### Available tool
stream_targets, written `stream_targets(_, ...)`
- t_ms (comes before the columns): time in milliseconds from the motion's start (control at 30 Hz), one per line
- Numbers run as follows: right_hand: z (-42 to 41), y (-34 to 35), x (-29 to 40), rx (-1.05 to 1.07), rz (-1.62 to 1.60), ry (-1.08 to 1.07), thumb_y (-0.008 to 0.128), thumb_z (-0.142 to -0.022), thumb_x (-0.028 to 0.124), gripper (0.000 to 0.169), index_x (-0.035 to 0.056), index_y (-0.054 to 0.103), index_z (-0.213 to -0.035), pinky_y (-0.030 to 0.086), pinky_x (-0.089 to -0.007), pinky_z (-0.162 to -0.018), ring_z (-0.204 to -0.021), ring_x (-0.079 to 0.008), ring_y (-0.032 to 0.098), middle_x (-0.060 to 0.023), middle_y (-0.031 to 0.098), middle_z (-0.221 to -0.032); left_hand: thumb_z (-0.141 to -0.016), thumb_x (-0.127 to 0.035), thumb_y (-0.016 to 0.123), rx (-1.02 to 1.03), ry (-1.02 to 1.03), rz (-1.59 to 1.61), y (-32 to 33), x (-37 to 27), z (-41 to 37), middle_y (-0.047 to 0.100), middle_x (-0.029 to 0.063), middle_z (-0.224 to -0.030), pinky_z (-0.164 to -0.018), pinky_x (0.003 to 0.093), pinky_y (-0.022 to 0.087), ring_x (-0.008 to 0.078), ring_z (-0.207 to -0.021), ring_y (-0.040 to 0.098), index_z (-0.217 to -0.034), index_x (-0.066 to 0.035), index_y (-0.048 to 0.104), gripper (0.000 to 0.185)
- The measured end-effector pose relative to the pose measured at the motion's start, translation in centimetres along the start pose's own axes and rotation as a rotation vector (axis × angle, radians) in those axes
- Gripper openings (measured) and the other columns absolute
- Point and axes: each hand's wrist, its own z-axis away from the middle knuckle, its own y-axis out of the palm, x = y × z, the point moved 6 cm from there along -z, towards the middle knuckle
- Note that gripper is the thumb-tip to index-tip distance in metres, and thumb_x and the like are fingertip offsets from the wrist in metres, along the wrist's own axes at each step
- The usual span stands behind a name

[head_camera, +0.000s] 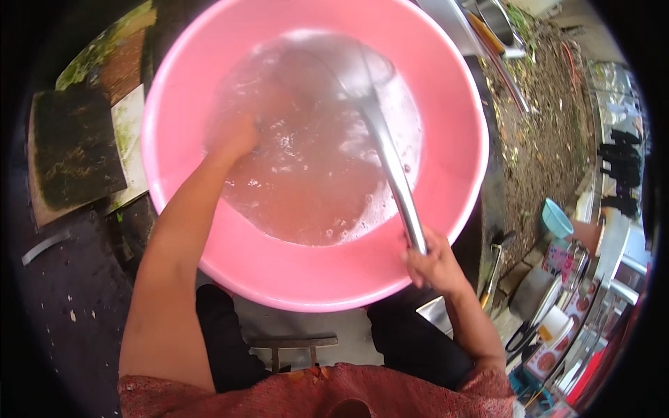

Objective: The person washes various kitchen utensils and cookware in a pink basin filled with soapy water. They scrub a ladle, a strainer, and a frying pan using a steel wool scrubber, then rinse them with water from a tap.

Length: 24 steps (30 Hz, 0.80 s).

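Note:
A large pink plastic basin (334, 277) stands before me, part filled with cloudy, rippling water (308, 193). My right hand (434, 261) grips the end of a long metal handle over the basin's near right side. That handle belongs to a broad metal ladle or strainer (392, 151), whose blurred round head lies at the water's far side. At the left of the water is my left hand (238, 137), its fingers blurred and partly under the surface. Whether those fingers hold anything cannot be made out.
A mossy dark slab (76, 151) lies left of the basin. Metal cookware with a wooden handle (486, 32) sits at the upper right. Further right are bare soil (543, 130), a light blue bowl (557, 218) and a lidded pot (533, 292). Below the basin shows a small wooden frame (293, 342).

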Motion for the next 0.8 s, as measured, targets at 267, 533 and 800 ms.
stream_targets(267,-4.8,2.0,-2.5,0.214,-0.534,0.107,0.039,-0.089,0.063,0.071,0.0081,0.042,-0.134,0.050,-0.0275,-0.059,-0.072,-0.0158,0.058,-0.0101,0.057,-0.097,-0.072,-0.012,0.060,-0.234,0.779,0.392,0.9,-15.9,14.0,0.057,0.0171,-0.111,-0.080,0.0409,0.048,0.0323,-0.097,0.059,-0.109,-0.004,0.060,0.038)
stream_targets(533,-4.1,4.3,-2.2,0.241,-1.123,0.128,0.034,-0.081,0.076,0.090,0.0081,0.031,-0.141,0.040,-0.0557,-0.098,-0.112,-0.0360,0.053,-0.0162,0.048,-0.131,-0.068,-0.019,0.065,-0.395,1.082,-0.044,0.8,-16.0,12.9,0.056,0.0199,-0.118,-0.080,0.0474,0.049,0.0343,-0.104,0.058,-0.105,-0.006,0.062,0.040)
stream_targets(800,-3.4,4.4,-1.8,0.224,-1.127,0.116,0.036,-0.080,0.076,0.088,0.0075,0.036,-0.136,0.046,-0.0553,-0.088,-0.112,-0.0294,0.053,-0.0154,0.048,-0.130,-0.067,-0.021,0.062,-0.379,1.280,0.153,4.1,-17.7,19.8,0.057,0.0168,-0.119,-0.080,0.0419,0.052,0.0324,-0.110,0.056,-0.104,-0.005,0.065,0.040)
